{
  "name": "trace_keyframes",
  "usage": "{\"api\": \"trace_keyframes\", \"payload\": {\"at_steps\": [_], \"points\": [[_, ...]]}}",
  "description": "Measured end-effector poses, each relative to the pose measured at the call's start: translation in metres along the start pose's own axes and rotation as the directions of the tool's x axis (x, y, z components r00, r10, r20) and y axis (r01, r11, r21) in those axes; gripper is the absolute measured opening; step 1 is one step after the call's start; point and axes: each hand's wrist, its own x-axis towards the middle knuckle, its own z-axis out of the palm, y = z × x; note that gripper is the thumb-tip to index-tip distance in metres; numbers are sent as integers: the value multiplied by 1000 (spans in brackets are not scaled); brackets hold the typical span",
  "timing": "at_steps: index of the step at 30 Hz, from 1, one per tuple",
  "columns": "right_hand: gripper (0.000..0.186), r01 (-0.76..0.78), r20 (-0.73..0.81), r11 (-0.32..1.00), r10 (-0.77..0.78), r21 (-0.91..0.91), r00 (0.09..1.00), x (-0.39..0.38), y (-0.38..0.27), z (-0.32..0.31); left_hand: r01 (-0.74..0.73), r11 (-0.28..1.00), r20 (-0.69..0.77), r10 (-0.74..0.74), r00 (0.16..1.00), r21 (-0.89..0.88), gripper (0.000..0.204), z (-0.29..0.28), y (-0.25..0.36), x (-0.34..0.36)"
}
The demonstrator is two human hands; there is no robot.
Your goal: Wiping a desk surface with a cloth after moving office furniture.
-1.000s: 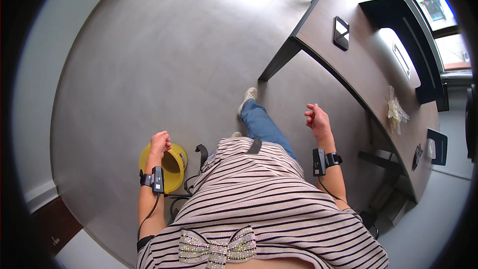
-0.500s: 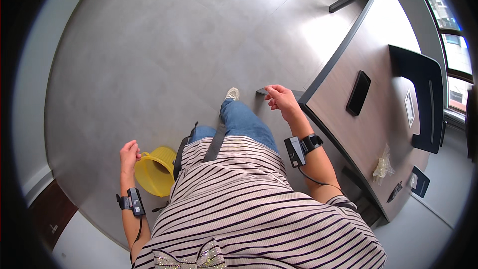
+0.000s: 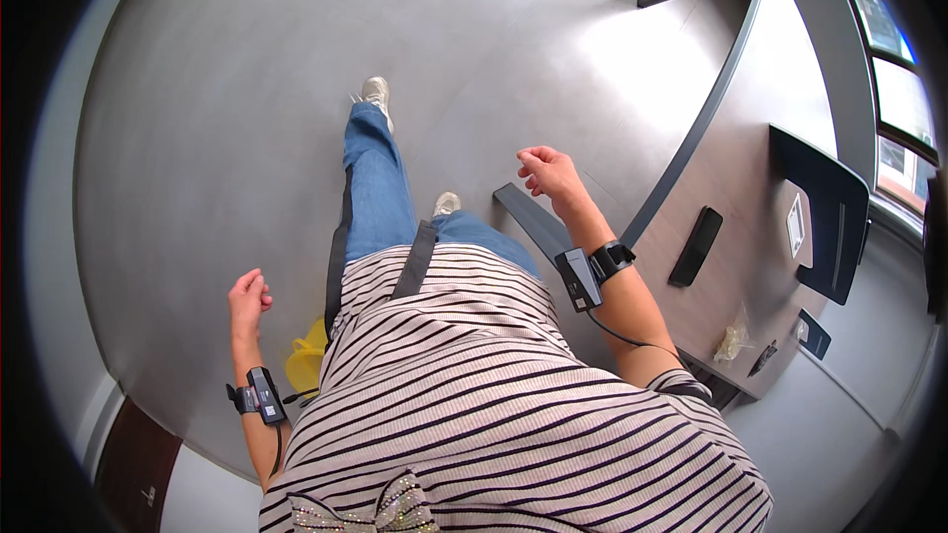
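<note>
My left hand (image 3: 250,296) hangs at my left side with its fingers curled in and nothing visible in them. Just behind it, a yellow bucket or basket (image 3: 304,360) stands on the floor, apart from the hand. My striped shirt hides most of it. Out in front on the right, my right hand (image 3: 550,176) has its fingers bent loosely together, and no object shows in it. That hand is over the floor, beside the dark table leg (image 3: 533,217), and touches nothing.
A wood-topped table (image 3: 657,301) with a dark edge runs along my right. On it lie a black phone (image 3: 696,246), a dark panel-like object (image 3: 834,227) and a crumpled clear plastic bag (image 3: 732,341). Windows (image 3: 904,99) are beyond. A brown door (image 3: 138,464) is at lower left.
I have stepped forward, with my left leg now stretched ahead. The yellow container has slipped back beside my body, and the table things have shifted toward me. Both hands remain curled.
</note>
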Motion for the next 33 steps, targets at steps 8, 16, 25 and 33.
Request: {"api": "trace_keyframes", "payload": {"at_steps": [8,16,25,33], "points": [[18,-73,-126,997,72,2,989,4,24,-28,-42,997,-65,38,997,-72,27,-2,-1,-2],[16,-75,-60,996,72,-40,996,9,49,-24,-97,969,-220,46,974,-225,26,-27,-1,14],[16,-49,-106,998,44,-49,993,33,45,-28,-174,972,-135,153,979,-161,28,13,17,22],[14,-135,-138,990,129,-41,982,5,93,-36,-157,987,-70,157,985,-8,29,19,4,17]]}}
